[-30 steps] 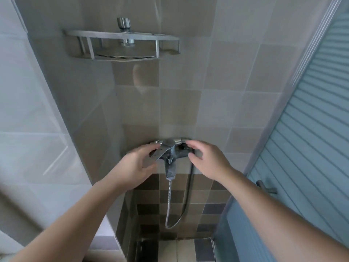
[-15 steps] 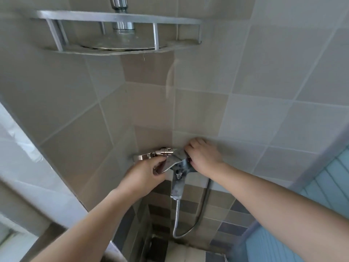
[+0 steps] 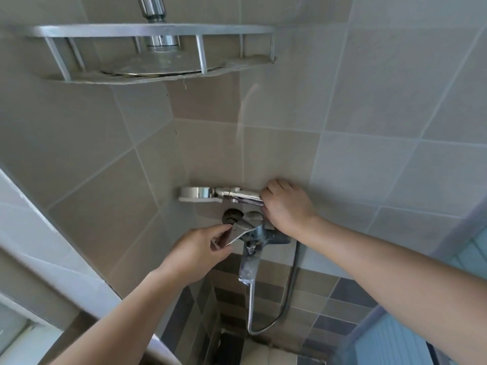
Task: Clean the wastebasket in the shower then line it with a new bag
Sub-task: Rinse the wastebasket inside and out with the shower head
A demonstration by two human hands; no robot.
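A chrome mixer tap (image 3: pixel 251 241) is fixed to the tiled shower wall. My left hand (image 3: pixel 199 250) pinches its flat lever (image 3: pixel 237 231) between thumb and fingers. Above the tap a chrome hand shower (image 3: pixel 200 194) lies level, head to the left. My right hand (image 3: pixel 286 205) is closed around its handle at the right end. A metal hose (image 3: pixel 250 309) loops down from the tap toward the floor. The wastebasket and the bag are not in view.
A metal corner shelf (image 3: pixel 158 30) hangs high on the wall with a chrome fitting (image 3: pixel 152 11) above it. A ribbed shower door (image 3: pixel 395 341) stands at the lower right. A white ledge (image 3: pixel 52 246) runs along the left. A dark floor drain (image 3: pixel 229 349) lies below.
My right hand has lifted the hand shower up off the tap to above it. My left hand stays on the lever. The view has moved closer and tilted upward.
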